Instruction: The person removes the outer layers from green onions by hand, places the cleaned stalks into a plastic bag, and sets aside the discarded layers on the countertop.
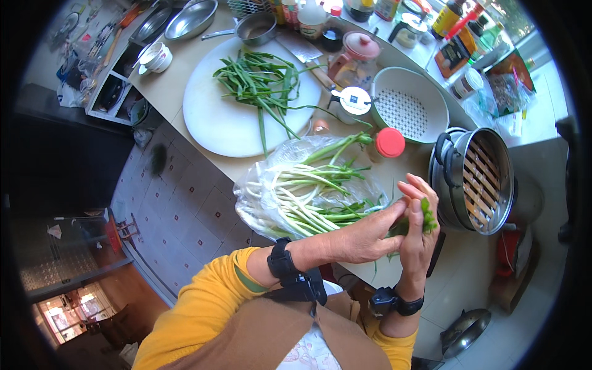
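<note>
Both my hands meet above the right part of the worktop. My left hand (365, 236) reaches in from the left, its fingers against the other hand. My right hand (418, 236) is curled around a small bunch of green leaves (429, 217); which fingers grip it is partly hidden. Beside my left wrist, long green stalks with white ends (305, 185) lie in an open clear plastic bag (263, 175). Farther back, a heap of green leafy stalks (259, 76) rests on a round white cutting board (208, 120).
A cleaver (300, 48) lies behind the board. A red-lidded jar (390, 142), a white lidded container (352, 104), a green-rimmed colander (407, 111) and a metal steamer pot (485, 185) stand right of the greens. Bottles crowd the windowsill (428, 64). An eggshell (320, 126) lies near the board.
</note>
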`<move>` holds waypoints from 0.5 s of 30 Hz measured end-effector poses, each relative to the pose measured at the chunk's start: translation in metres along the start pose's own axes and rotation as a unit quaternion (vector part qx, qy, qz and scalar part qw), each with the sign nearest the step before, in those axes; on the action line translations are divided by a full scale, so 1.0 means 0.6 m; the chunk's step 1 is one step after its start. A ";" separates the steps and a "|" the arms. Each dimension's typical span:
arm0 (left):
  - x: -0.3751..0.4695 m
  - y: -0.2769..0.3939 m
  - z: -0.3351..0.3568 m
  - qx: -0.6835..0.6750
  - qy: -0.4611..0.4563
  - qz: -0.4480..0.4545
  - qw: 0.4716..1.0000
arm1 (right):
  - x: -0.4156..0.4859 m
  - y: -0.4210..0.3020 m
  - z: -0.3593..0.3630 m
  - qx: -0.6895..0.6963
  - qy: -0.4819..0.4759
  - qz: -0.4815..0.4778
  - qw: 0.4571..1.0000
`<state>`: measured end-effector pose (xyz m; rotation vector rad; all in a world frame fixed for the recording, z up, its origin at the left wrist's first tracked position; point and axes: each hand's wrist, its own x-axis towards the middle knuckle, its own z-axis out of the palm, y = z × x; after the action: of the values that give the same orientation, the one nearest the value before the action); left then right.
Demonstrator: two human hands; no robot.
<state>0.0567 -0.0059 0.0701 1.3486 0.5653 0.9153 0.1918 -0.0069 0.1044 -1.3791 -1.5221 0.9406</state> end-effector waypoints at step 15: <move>-0.041 0.034 -0.517 -0.277 0.377 0.008 0.884 | -0.007 0.059 0.014 -0.060 -0.142 0.151 0.976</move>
<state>-0.2100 0.1508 0.0329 0.4425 0.7955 1.4909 0.1961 -0.0071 0.0683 -1.6497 -1.6270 1.2968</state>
